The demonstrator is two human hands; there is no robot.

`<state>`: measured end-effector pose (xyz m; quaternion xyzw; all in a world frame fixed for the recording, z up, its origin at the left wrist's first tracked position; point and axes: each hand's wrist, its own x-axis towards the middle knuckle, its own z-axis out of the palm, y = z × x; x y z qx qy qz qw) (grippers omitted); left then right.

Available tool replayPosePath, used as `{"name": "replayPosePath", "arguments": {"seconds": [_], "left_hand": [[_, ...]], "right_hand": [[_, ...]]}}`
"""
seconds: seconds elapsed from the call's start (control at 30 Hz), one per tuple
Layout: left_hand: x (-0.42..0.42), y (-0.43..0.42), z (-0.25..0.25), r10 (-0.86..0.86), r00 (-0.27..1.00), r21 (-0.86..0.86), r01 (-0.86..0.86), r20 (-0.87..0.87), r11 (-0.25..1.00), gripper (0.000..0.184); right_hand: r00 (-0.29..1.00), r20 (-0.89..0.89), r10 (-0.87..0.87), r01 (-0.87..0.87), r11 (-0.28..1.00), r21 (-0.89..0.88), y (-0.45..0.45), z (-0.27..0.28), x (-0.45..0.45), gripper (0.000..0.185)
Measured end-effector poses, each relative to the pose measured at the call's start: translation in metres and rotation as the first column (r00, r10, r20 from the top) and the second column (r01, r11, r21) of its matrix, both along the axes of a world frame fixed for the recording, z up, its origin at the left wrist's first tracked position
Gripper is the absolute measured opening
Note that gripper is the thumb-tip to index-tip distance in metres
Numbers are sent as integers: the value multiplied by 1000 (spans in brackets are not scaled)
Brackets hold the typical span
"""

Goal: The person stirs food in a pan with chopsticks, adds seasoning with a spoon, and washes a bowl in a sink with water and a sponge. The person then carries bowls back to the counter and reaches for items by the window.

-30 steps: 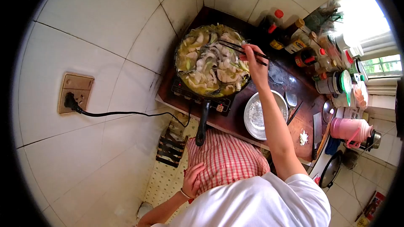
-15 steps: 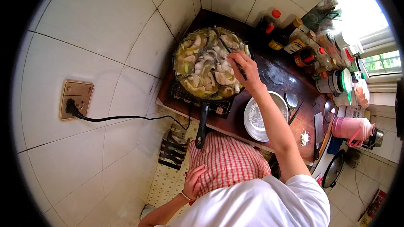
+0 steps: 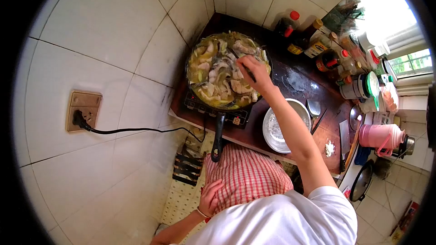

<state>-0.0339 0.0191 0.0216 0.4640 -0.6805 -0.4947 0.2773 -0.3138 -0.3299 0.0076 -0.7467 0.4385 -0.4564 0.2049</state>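
Note:
A wide black pan full of pale food pieces in yellowish broth sits on the induction cooker. Over the pan's right half, my right hand is closed around a dark stick-like utensil. Its far end reaches down toward the food; its tip is hard to make out. My left hand lies flat against the red checked apron at my waist, fingers stretched out and holding nothing. Below my right forearm stands a metal bowl with white residue inside.
Right of the bowl lie a spatula, a cleaver and a small white heap. Bottles and jars crowd the counter's back. A pink thermos stands at right. A power cord runs from the wall socket.
My right hand has moved slightly left with the dark utensil, and the food in the pan has shifted a little. My left hand stays on the apron.

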Motion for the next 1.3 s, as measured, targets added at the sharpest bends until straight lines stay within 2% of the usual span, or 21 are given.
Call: {"name": "replayPosePath", "arguments": {"seconds": [0.07,0.1,0.27,0.4,0.5,0.6,0.77,0.87,0.93,1.07,1.13,1.2,1.27,1.3], "left_hand": [[0,1,1,6,1000,1,-6,-1,1000,57],[0,1,2,14,1000,4,-14,-2,1000,57],[1,2,1,15,1000,0,-15,13,1000,57],[2,-2,5,-9,1000,9,9,11,1000,56],[1,2,3,25,1000,28,-25,-14,999,55],[1,6,1,59,998,6,-59,-13,998,53],[4,7,2,56,998,8,-56,-8,998,52],[4,6,3,58,998,16,-58,-23,998,51],[5,8,1,67,997,17,-67,-41,998,50],[7,10,0,93,995,11,-92,-45,996,50],[8,12,2,104,993,8,-104,-47,995,49],[9,13,1,100,994,2,-100,-31,995,50],[9,10,4,99,995,10,-99,-33,995,51],[10,8,6,91,995,15,-91,-35,996,51]], "right_hand": [[995,-102,8,-10,1000,-23,7,4,-1,13],[999,-20,-31,31,999,-40,8,5,0,14],[996,79,-50,55,997,-57,-12,29,15,14],[995,-59,80,-86,990,-110,-34,14,26,13],[958,-256,133,-144,989,-24,-29,8,22,12],[967,-236,95,-99,995,-6,-24,23,19,10],[998,-45,49,-51,997,-53,-37,41,50,10],[993,-32,115,-117,991,-58,-48,17,62,10],[988,-91,121,-124,992,-26,-40,12,57,10],[980,-157,122,-117,992,37,-27,27,59,11],[998,-58,26,-23,998,56,-18,43,68,10],[999,-54,-8,8,1000,-5,-12,37,81,11],[977,193,-93,58,981,183,-2,27,97,15],[962,263,-76,23,979,201,0,21,102,19]]}}
